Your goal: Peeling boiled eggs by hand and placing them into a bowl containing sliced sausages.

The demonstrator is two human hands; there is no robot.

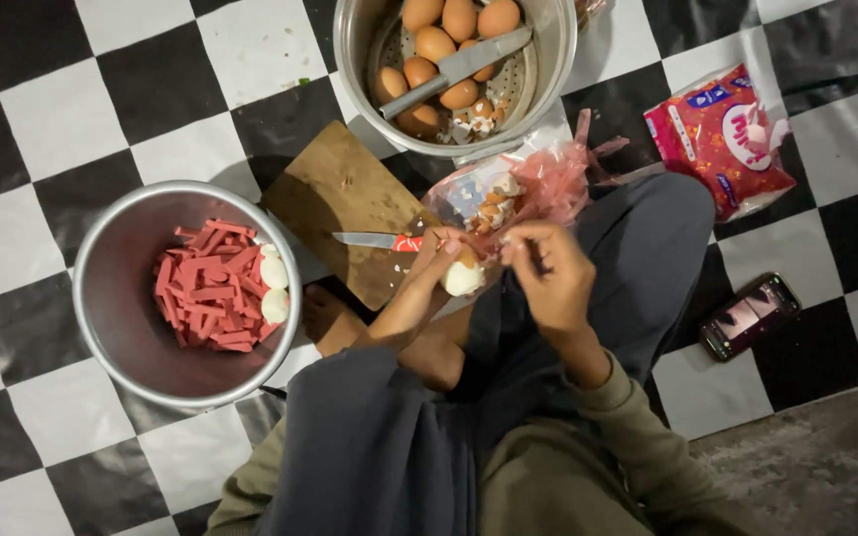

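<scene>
My left hand holds a partly peeled boiled egg, white with a bit of brown shell on top. My right hand pinches at the shell just right of the egg. Both hands are over my lap, beside a pink plastic bag holding eggshell pieces. A small red-handled knife lies on a wooden cutting board just left of my left hand.
A steel pot with brown eggs and a large knife stands at the top. A steel bowl at left holds red sausage sticks and peeled eggs. A snack packet and a phone lie on the checkered floor at right.
</scene>
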